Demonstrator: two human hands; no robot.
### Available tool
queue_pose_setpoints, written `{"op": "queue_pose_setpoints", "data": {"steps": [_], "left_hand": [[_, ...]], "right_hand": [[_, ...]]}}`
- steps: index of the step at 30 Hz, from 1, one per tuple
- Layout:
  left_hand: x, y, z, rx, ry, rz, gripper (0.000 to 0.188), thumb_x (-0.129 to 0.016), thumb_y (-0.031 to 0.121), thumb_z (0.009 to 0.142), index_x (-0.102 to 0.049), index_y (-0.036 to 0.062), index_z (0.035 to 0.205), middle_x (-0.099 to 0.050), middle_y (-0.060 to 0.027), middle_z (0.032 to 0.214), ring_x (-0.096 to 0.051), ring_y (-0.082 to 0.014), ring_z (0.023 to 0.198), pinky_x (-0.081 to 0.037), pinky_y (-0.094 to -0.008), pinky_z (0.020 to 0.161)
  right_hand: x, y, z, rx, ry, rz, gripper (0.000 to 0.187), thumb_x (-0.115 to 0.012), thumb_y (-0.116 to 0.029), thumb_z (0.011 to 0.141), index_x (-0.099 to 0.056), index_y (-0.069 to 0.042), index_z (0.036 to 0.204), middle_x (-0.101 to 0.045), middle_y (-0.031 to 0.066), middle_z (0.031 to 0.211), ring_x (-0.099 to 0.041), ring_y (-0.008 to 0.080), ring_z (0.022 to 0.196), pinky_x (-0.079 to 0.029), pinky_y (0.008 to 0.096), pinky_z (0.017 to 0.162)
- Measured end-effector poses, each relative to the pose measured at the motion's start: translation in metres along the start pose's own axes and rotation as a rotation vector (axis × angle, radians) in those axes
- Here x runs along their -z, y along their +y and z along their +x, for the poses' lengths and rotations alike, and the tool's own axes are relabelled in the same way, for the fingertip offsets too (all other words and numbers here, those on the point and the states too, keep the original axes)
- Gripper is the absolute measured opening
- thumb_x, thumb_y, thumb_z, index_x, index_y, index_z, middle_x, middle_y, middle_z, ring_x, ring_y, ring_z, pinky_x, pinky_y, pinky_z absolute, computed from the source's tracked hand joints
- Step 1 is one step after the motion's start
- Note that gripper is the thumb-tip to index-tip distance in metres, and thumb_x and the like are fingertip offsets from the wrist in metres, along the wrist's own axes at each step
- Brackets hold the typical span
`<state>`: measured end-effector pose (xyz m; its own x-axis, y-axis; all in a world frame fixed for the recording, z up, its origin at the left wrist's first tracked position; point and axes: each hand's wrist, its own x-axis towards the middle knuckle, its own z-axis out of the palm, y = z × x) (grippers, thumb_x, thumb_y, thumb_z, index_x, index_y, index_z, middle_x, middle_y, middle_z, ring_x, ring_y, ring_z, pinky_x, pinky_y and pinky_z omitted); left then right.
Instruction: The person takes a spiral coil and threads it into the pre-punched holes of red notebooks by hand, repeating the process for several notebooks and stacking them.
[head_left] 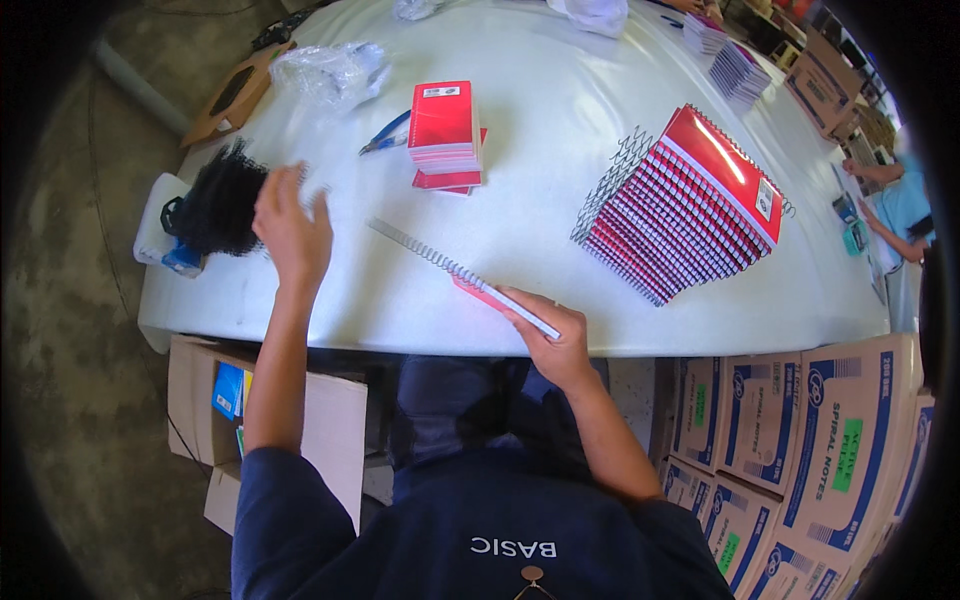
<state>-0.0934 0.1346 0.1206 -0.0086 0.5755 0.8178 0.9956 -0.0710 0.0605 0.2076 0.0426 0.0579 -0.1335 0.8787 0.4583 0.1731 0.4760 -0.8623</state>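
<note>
My right hand (pixel 556 335) grips a small red-covered notepad (pixel 490 296) by its near end, tilted so its bound edge faces up. A wire spiral (pixel 430 252) runs along that edge and sticks out well past the pad's far-left end. My left hand (pixel 293 228) is raised at the left, fingers apart, with nothing visible in it. Beside its fingertips is a black bristly, blurred roll (pixel 218 203) on a white and blue base (pixel 158 225). Farther off stands a stack of unbound red pads (pixel 441 118), with blue-handled cutters (pixel 387 133) touching or close beside it.
A tall pile of spiral-bound red notepads (pixel 680 205) leans on the white-covered table (pixel 520 220) at right. Crumpled clear plastic (pixel 335 75) and a cardboard piece (pixel 232 98) lie far left. Cartons (pixel 745 420) stand below right, an open box (pixel 330 430) below left. Another person (pixel 905 185) works far right.
</note>
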Motion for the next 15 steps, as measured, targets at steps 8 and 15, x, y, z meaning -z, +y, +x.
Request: {"op": "queue_pose_setpoints", "data": {"steps": [8, 15], "left_hand": [[0.017, 0.096, -0.031, -0.525, -0.483, -0.517, 0.023, -0.068, 0.029, 0.076, -0.058, 0.0088, 0.070, -0.059, -0.0046, 0.071, -0.055, -0.0241, 0.067, -0.039, -0.0349, 0.069], [0.014, 0.101, -0.032, -0.481, 0.138, -0.539, 0.064, -0.058, 0.066, 0.074, -0.058, 0.0101, 0.105, -0.052, -0.0162, 0.114, -0.045, -0.0333, 0.112, -0.034, -0.0455, 0.092]], "right_hand": [[-0.015, -0.007, -0.002, -0.077, -0.072, 0.074, 0.030, -0.066, 0.002, 0.080, -0.063, 0.001, 0.110, -0.067, 0.0153, 0.104, -0.067, 0.0217, 0.092, -0.051, 0.0283, 0.079], [-0.017, -0.004, -0.002, -0.089, -0.063, 0.102, 0.030, -0.062, 0.003, 0.081, -0.063, 0.000, 0.111, -0.067, 0.0148, 0.104, -0.066, 0.0237, 0.094, -0.051, 0.0297, 0.080]]}}
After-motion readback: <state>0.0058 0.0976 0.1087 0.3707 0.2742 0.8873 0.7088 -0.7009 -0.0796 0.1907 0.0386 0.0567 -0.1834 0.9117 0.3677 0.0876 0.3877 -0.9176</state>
